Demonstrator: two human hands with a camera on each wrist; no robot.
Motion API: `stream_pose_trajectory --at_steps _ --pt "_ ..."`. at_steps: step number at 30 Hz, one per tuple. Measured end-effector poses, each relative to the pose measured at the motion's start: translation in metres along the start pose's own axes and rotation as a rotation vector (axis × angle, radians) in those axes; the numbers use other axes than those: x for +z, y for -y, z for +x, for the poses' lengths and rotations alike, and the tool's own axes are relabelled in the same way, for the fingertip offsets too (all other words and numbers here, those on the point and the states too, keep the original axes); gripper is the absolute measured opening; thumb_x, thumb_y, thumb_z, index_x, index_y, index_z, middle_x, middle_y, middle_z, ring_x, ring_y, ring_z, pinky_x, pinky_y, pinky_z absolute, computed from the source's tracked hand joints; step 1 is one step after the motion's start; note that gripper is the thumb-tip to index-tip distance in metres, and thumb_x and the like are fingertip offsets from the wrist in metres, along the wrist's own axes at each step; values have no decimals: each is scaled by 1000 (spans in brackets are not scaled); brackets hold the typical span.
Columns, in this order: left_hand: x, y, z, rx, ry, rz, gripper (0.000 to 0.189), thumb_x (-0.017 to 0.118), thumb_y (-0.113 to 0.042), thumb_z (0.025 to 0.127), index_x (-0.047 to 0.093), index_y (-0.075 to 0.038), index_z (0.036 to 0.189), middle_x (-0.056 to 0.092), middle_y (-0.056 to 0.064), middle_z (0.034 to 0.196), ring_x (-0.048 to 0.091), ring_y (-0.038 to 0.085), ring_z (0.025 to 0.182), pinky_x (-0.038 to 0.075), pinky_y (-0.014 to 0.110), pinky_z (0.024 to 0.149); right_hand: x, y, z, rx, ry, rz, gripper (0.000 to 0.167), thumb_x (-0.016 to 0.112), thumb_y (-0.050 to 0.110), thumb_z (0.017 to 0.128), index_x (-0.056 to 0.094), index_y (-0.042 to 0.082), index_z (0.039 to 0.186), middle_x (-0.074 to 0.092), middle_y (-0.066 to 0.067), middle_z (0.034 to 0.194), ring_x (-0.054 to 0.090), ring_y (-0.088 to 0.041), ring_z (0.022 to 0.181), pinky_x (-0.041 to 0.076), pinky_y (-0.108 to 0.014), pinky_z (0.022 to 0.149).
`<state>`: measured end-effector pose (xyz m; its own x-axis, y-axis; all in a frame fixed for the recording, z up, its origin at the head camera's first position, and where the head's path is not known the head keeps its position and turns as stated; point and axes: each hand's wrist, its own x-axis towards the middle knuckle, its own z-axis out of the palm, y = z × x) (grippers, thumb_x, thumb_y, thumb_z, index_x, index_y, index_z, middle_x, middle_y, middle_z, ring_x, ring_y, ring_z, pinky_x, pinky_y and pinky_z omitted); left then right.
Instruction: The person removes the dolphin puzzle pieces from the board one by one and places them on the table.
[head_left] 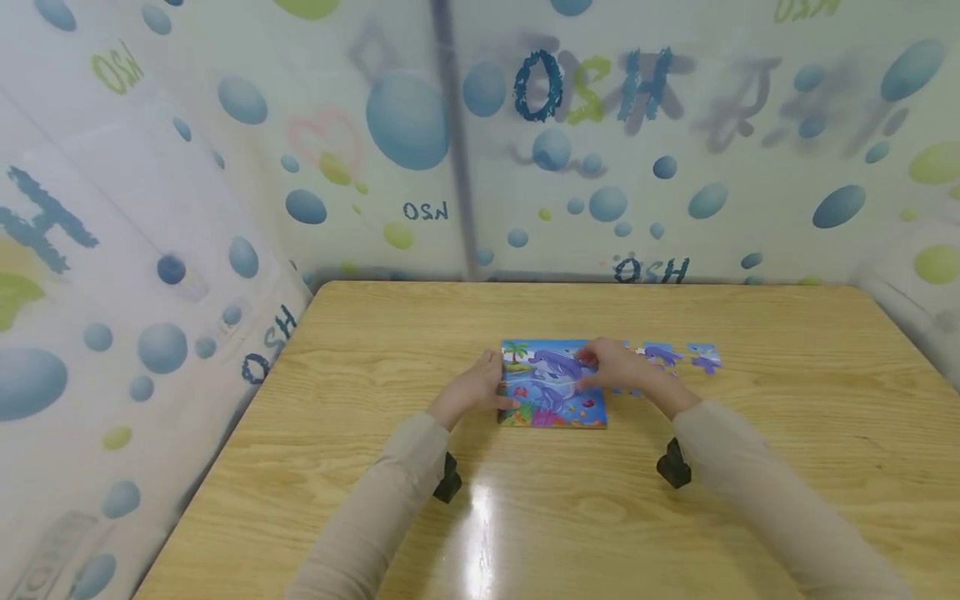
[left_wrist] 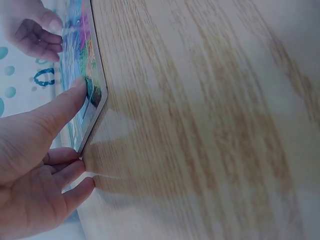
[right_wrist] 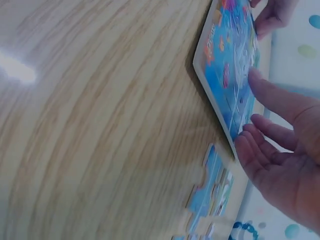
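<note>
A dolphin jigsaw puzzle (head_left: 553, 408) in a thin-edged board lies flat on the wooden table. At its left edge, my left hand (head_left: 480, 385) grips it: the thumb rests on the picture near the lower left corner and the fingers (left_wrist: 70, 172) lie against the side. My right hand (head_left: 617, 364) is over the puzzle's upper right part. In the right wrist view, that thumb (right_wrist: 272, 92) is at the picture surface and the loosely bent fingers (right_wrist: 252, 150) are by the board's edge. No piece shows between them.
Several loose puzzle pieces (head_left: 703, 354) lie to the right of the board, some partly hidden behind my right hand and forearm. The wooden table (head_left: 570, 517) meets a patterned wall covering (head_left: 360, 242) at the back and left.
</note>
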<state>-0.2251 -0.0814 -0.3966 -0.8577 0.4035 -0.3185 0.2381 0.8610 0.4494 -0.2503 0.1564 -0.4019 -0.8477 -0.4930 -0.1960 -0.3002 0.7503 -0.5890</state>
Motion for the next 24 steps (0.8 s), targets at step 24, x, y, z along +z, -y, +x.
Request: stream_pose_trajectory --at_steps 24 --pt "1 1 4 -10 5 47 79 66 -31 82 25 5 139 31 21 140 41 31 126 34 37 108 1 9 1 85 -29 37 29 67 5 80 59 -1 107 56 -18 106 53 -29 97 48 -40 83"
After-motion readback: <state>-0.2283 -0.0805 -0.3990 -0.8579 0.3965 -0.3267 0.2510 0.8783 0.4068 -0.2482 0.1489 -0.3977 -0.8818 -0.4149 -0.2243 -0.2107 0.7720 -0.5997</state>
